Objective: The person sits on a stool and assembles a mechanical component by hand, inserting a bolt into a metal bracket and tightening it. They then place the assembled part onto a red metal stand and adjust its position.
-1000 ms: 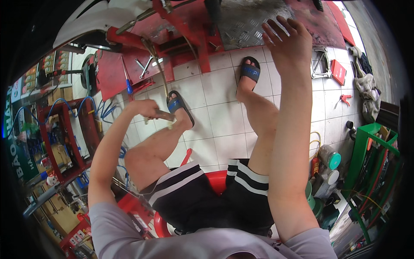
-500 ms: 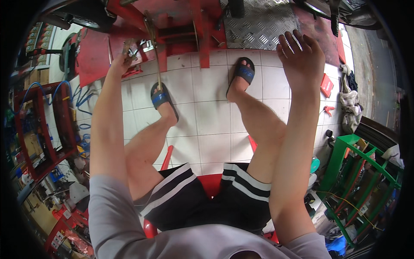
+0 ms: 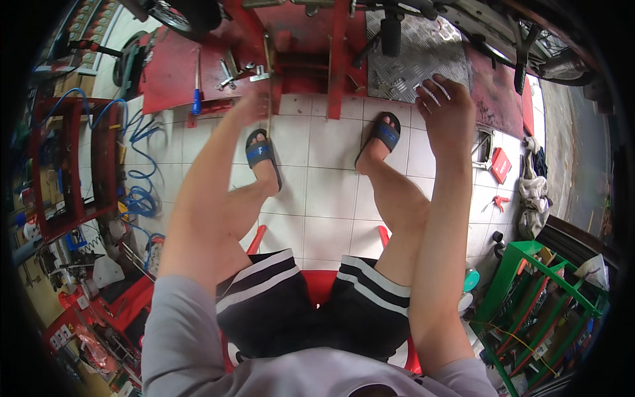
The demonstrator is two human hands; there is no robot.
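My left hand [image 3: 252, 108] is smeared by motion beside a thin brass-coloured rod [image 3: 268, 76] at the front edge of the red lift platform [image 3: 169, 69]. Its fingers do not show clearly, nor does anything in them. Wrenches [image 3: 227, 74] lie on the platform just beyond that hand. To their left lies a screwdriver with a blue handle [image 3: 196, 99]. My right hand [image 3: 448, 106] is raised before the diamond-patterned metal plate [image 3: 413, 63], palm downward. Its fingers are apart and slightly bent, and I see nothing held in them.
Motorcycle parts, including a wheel [image 3: 182, 16], hang over the platform's far side. A coiled blue hose [image 3: 139, 198] lies on the left floor by a red frame rack [image 3: 76, 245]. At right are a red box [image 3: 501, 165], a cloth [image 3: 532, 188] and a green rack [image 3: 522, 255].
My left hand has swung right, away from the wrenches, which now show uncovered with the screwdriver. My right hand has shifted slightly left and stays open. The whole view has moved a little.
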